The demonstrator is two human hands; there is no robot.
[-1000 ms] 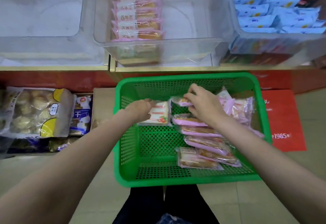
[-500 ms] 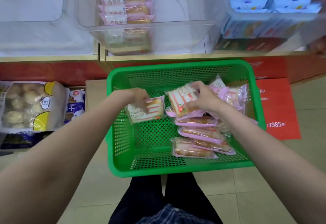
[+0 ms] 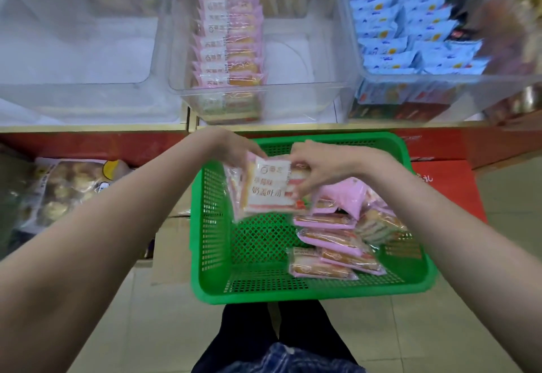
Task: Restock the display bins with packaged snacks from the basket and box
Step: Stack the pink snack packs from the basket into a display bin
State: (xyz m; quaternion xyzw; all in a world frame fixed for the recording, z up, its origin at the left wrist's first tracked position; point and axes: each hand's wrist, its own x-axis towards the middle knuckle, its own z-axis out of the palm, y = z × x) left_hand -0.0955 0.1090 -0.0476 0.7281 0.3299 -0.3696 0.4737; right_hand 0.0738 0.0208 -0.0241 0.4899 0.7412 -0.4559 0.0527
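Both hands hold snack packets above the green basket (image 3: pixel 293 287).

At far left a bag of buns (image 3: pixel 63 187) lies on the floor. The left hand (image 3: pixel 234 151) grips, fingers curled, what looks like two blurred packets (image 3: pixel 239 193); the right hand (image 3: pixel 315 167) pinches a white-and-red packet (image 3: pixel 269 187) against them. Pink packets (image 3: pixel 331 237) lie in the basket's right half, below the clear middle bin (image 3: pixel 293 88).

Glossy plastic snack packets (image 3: pixel 268 187); perforated green plastic basket (image 3: pixel 311 290).
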